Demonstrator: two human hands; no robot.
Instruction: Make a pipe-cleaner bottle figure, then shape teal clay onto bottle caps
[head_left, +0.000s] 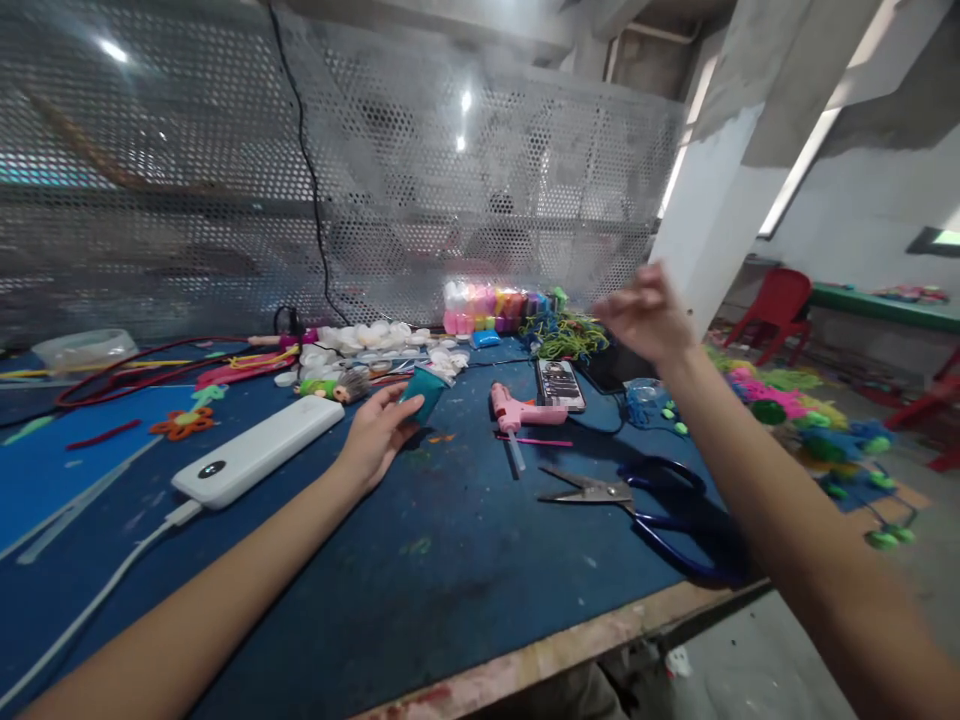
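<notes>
My left hand (379,432) is closed round a teal cup-shaped piece (426,393), tilted just above the blue tabletop. My right hand (646,318) is raised over the right side of the table, its fingers smeared by motion, so whether they hold anything cannot be made out. Below and left of it lie a phone (561,385) and a pink glue gun (517,408) with a clear glue stick poking out. Nearer me rest blue-handled scissors (600,490), their blades parted. Green and blue yarn pieces (570,338) are heaped beside my right hand.
A white power bank (259,452) with a cable lies on the left. Orange pipe-cleaner flower (182,424) sits on a blue sheet (75,450). White discs (375,340) and bagged colourful clay packs (484,305) line the back, before a perforated metal screen (480,180). Red chair (772,305) stands right.
</notes>
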